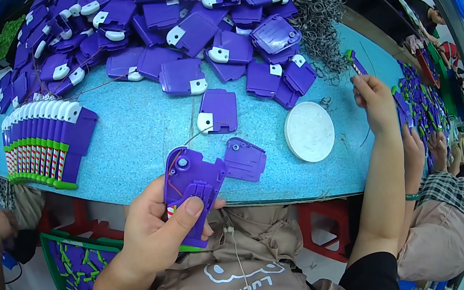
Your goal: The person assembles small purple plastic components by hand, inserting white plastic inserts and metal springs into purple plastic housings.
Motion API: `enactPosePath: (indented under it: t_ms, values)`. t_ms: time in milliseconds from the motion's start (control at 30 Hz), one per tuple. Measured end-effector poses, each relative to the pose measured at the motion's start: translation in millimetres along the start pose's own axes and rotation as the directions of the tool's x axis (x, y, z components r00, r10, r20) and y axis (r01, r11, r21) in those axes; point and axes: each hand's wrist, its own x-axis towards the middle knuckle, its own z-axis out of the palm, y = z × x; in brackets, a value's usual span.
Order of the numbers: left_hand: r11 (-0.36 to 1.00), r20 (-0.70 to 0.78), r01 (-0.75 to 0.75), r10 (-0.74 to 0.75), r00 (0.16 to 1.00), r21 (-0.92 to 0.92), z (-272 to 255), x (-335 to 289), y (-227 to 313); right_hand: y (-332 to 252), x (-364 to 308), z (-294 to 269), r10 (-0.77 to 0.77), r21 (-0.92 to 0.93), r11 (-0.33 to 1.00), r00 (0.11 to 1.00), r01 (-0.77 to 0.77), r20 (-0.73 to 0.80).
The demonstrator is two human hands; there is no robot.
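Note:
My left hand (160, 229) is closed around an open purple plastic casing (191, 180), tilted with its hollow inside up, thumb across its lower part. A thin red wire runs inside the casing. Out to the right, above the table, my right hand (371, 98) has its fingertips drawn together. Just beyond them is a small green-ended striped piece (355, 62); whether the fingers grip it cannot be made out. On the table by the held casing lie a flat purple cover (246, 160) and a purple casing with a white corner (219, 112).
A round white lid-like disc (309, 132) lies near the table's front edge. Purple casings (190, 31) are heaped at the back, beside tangled dark wire pieces (317, 12). Finished-looking units (51, 142) stand in a row at left. A co-worker's forearm (412, 166) is close at right.

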Motion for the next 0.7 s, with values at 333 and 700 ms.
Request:
enactPosePath:
  t_ms: [333, 700]
  values:
    - [0.999, 0.0, 0.028, -0.028, 1.0, 0.042, 4, 6, 0, 12, -50, -4, -0.237, -0.164, 0.965, 0.947, 0.204, -0.218]
    - [0.998, -0.052, -0.028, 0.03, 0.998, 0.054, 2, -1, -8, 0, -59, 9, -0.068, -0.749, 0.663, 0.997, 0.015, -0.041]
